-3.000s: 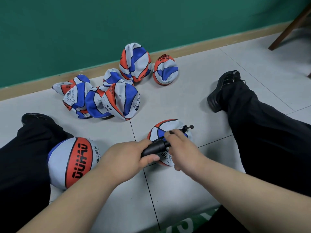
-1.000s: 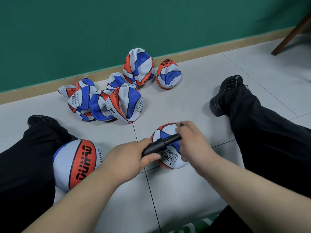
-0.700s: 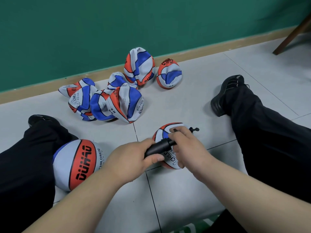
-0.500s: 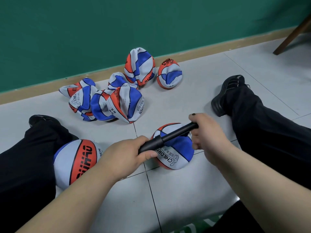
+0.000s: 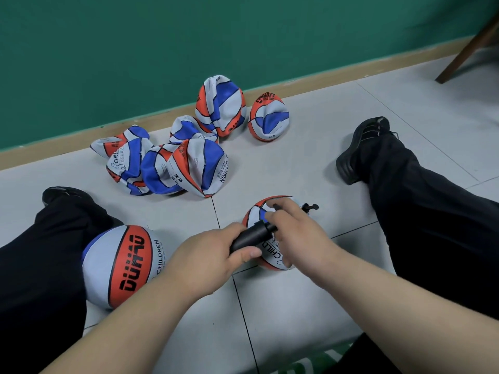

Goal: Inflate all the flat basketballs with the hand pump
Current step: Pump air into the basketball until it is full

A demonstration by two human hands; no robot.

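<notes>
Sitting on the tiled floor (image 5: 283, 168) with legs spread wide, black trousers and black shoes, left leg (image 5: 40, 265) at 8 o'clock and right leg (image 5: 432, 211) at 3 o'clock. Got the hand pump (image 5: 251, 234) pretty much dead centre, lying at a slant over the ball being filled (image 5: 253, 213), down on the floor between the knees and looking fairly round from the bit on show. Left hand (image 5: 213, 255) at the pump's 8 o'clock end, fingers and thumb wrapped tight round the black barrel. Right hand (image 5: 297, 236) at the 2 o'clock end, fingers curled over the handle part, so gripping the pump too and hiding most of that ball. Small black end piece (image 5: 310, 207) poking out past the right knuckles, can't tell exactly what bit it is. Over at 9 o'clock from there, one fully round ball (image 5: 129, 265) with DUHAO and CHILDREN printed on it, tucked right against the left leg. Up at 11 o'clock, a heap of flat balls (image 5: 183, 166), all orange, blue and white, crumpled and overlapping, hard to count. Two more at 12 o'clock, nearer the wall: a tall folded one (image 5: 220, 106) and a squashed one (image 5: 268, 117) just beside it at its 3 o'clock. Green wall (image 5: 162, 49) with wooden skirting (image 5: 310, 85) along the back, plus a brown furniture leg (image 5: 469, 47) way out at 1 o'clock.
</notes>
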